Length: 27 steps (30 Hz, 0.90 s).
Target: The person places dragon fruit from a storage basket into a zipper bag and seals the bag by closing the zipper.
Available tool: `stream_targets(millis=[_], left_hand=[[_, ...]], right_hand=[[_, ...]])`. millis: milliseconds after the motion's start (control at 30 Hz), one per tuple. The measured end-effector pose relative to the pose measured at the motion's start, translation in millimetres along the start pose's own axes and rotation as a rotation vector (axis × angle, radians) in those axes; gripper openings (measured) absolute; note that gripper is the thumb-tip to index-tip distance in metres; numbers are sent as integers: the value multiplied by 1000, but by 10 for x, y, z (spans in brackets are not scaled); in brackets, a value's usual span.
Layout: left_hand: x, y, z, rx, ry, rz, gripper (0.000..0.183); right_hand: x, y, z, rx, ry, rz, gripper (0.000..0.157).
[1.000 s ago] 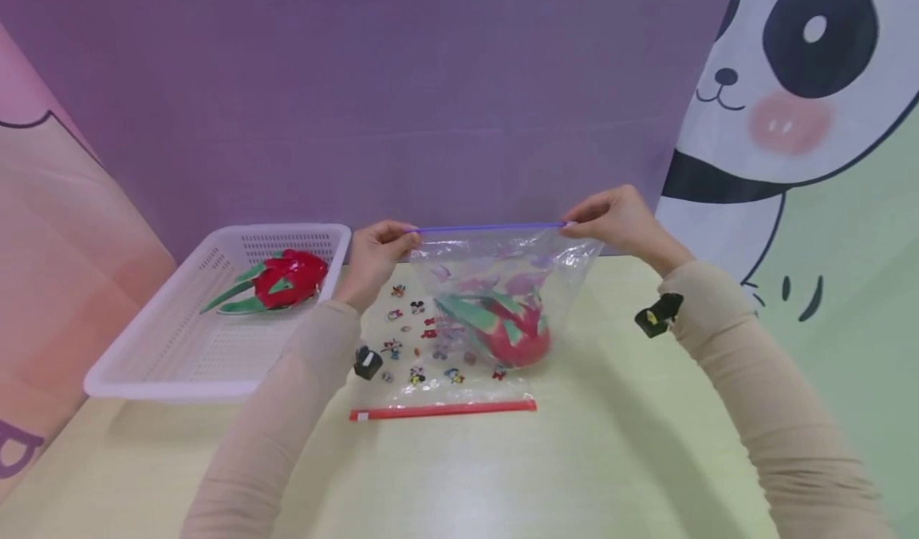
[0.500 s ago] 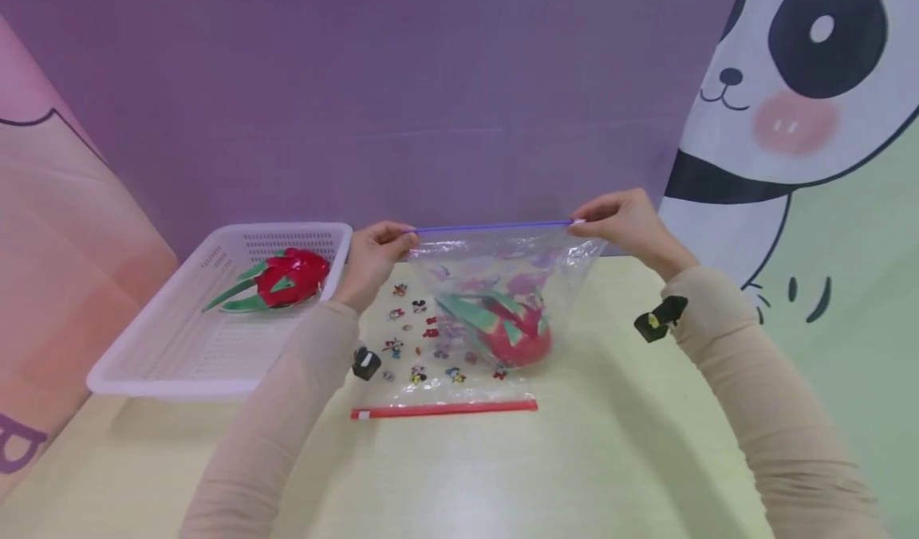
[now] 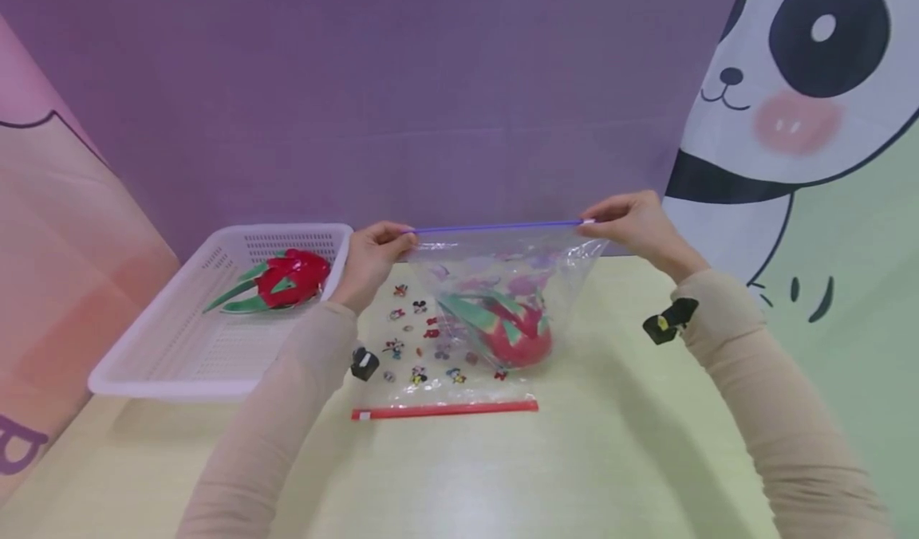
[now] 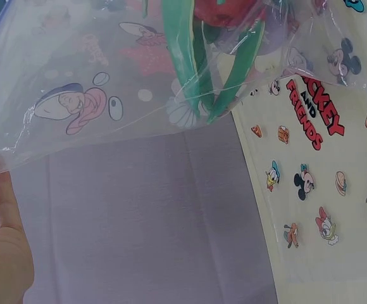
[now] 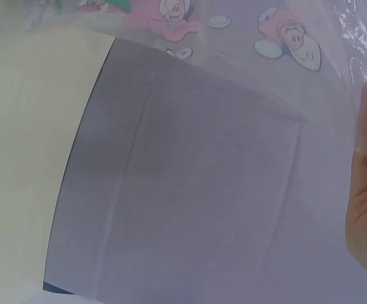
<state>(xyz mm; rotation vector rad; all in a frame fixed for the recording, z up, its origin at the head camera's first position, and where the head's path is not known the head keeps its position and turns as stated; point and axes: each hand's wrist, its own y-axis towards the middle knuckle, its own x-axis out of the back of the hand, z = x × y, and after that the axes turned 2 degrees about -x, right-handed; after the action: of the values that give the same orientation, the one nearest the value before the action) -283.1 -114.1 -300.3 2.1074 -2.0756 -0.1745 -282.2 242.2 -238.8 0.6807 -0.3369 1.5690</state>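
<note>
The left hand (image 3: 369, 260) has its fingers pinched on the near corner of the purple zip strip (image 3: 495, 227) of a clear printed plastic bag (image 3: 506, 258); at the other end, the right hand (image 3: 637, 224) has its fingers gripping the strip by a small white slider (image 3: 587, 221). The step in hand looks to be closing this zip; the next move probably calls for a taut edge and a check that it has sealed.

Among the containers, leftmost is a white perforated plastic basket (image 3: 165, 387), holding a red-and-green dragon fruit-like piece (image 3: 297, 277). Next, flat on the pale tabletop (image 3: 459, 475), lies a clear cartoon-printed bag with a red zip (image 3: 402, 363), no contents discernible. The purple-zipped bag, overlapping it in view, holds a similar red-and-green piece (image 3: 520, 340) at its bottom.
</note>
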Motion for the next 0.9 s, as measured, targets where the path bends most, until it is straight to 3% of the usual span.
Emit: stream_targets(millis=[433,600,767,900], left_hand=[[11,3,0,2,-25,-11,17],[19,13,-8,2,-24,-7,19],[13,9,-40,3,40,-5,20],[-51,27,-104,-37,91,15,23]], right_hand=[[133,-45,-29,-51,-70,-23,39],[115,-53,-41,-43,-41,-41,36],[82,-43,-77,14,10,-114,27],[99,-43,-130,44,-4,-182,26]])
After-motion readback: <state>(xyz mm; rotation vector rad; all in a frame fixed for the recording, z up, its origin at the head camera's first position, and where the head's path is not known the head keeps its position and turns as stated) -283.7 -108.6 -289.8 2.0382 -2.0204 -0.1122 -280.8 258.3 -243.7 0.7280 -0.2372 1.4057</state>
